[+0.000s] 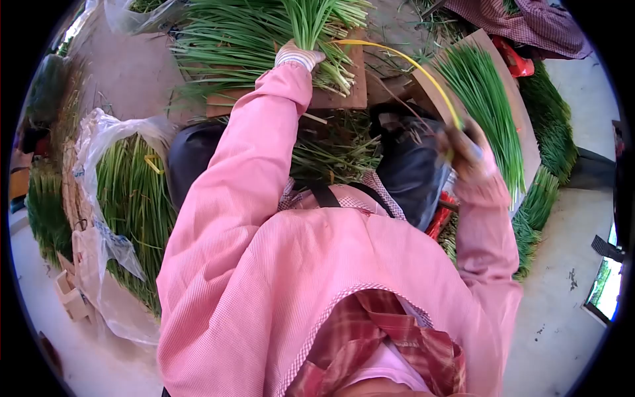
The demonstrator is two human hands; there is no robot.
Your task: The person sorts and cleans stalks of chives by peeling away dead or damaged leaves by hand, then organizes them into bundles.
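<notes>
Green leaf bunch (309,25) clasped in left grip (297,57), fanned beyond; yellow strap (424,69) in right grip (471,152)

1 cam only: on person's head, facing fwd & steeply down. V. wide fisheye, round view w/ black corners, edges bent. Lens sits close above the chest: plaid cloth (423,347) at the neck is nearest, cut off by near edge; pink jacket (350,245) fills near ctr. L hand (301,55) shows at far ctr, approx. top of view; R hand (468,153) mid-right, a bit nearer. Wooden board (358,79) lies beyond the lap, seen from above. Pale floor (562,264) shows far right, incl. the curved rim.
</notes>
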